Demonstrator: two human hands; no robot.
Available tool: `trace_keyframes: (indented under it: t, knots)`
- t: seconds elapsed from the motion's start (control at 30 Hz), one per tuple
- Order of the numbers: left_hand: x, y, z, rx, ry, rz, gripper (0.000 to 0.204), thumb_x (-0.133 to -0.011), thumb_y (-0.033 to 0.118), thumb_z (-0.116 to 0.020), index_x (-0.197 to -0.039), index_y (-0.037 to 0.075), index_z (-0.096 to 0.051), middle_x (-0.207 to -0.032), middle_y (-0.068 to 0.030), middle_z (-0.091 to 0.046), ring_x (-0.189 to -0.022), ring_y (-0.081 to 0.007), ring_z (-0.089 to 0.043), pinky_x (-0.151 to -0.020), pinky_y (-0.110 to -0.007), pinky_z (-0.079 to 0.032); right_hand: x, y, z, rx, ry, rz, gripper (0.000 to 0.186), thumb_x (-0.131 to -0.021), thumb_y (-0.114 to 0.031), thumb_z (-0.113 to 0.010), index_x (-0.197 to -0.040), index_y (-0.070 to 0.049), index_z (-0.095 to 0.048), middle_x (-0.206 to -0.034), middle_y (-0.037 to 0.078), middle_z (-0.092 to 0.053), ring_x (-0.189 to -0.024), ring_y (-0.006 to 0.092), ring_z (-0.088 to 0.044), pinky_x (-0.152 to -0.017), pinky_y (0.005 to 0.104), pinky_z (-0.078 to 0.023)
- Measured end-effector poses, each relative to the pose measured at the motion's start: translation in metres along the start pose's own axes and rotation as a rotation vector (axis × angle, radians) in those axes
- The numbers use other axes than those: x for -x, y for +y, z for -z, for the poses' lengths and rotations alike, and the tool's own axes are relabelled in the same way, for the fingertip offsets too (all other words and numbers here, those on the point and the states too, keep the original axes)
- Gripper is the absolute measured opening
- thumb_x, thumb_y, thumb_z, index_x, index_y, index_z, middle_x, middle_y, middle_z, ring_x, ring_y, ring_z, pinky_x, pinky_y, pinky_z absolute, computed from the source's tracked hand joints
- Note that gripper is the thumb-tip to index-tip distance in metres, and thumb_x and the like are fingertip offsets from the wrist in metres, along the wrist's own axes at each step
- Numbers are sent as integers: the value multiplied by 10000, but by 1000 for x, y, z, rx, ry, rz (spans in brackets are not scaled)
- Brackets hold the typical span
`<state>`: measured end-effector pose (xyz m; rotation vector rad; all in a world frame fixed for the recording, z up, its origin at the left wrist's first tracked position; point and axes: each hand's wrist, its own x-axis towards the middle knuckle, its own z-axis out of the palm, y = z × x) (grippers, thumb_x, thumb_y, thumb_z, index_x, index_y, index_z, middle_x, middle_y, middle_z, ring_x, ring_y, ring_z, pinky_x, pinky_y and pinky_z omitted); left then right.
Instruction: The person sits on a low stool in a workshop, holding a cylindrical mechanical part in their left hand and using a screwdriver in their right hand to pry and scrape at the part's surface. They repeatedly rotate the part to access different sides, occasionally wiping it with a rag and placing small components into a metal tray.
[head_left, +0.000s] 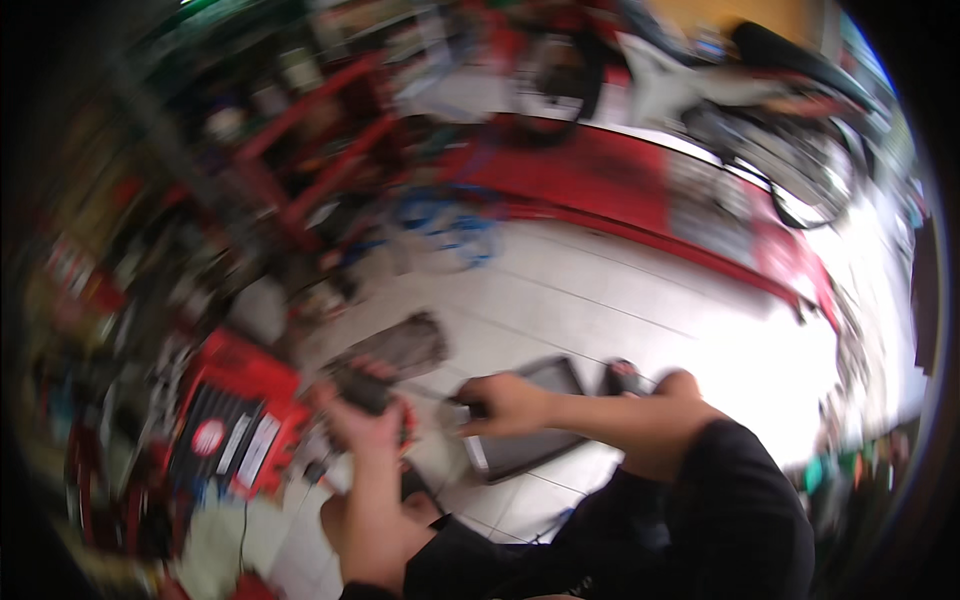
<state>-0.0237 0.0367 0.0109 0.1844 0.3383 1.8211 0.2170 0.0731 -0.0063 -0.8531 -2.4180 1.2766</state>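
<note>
Motion blurs the picture. My left hand (368, 425) is closed around a dark, blocky part (360, 390), whose kind I cannot make out. To its right, my right hand (512, 402) is closed on a tool with a dark handle (474, 409); a thin shaft seems to point left toward the dark part. Whether the tip touches the part cannot be seen. Beneath my right hand and forearm, a dark grey tray with a raised rim (570, 372) lies on the floor. Just beyond my left hand rests a brownish, roughly cylindrical piece (425, 340).
A red and black case (235, 410) stands left of my hands. A small black and red object (622, 377) sits right of the tray. Farther off are a blue coiled hose (450, 225), a red shelf frame (310, 130), and a red lift platform (590, 175) with a motorcycle (770, 130).
</note>
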Motion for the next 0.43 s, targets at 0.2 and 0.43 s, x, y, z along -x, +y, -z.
trace_keyframes:
  t: [0.2,0.43]
  knots:
    - [13,12,17,-114,54,-99,388,-945,374,-644,-1115,41,-540,-1012,-75,-570,-908,-185,-562,-815,-324,-523,-3,-3,-12,-19,66,156,202,-856,-96,-660,-1019,24,-660,-924,215,-688,-906,413,-653,-813,469,-519]
    - [24,37,28,-84,110,-199,438,-917,425,-667,-1177,79,-598,-1054,-84,-658,-926,-208,-635,-833,-350,-548,-8,4,-15,23,171,183,253,-825,-160,-699,-1046,-38,-694,-1003,231,-689,-982,380,-671,-884,462,-530]
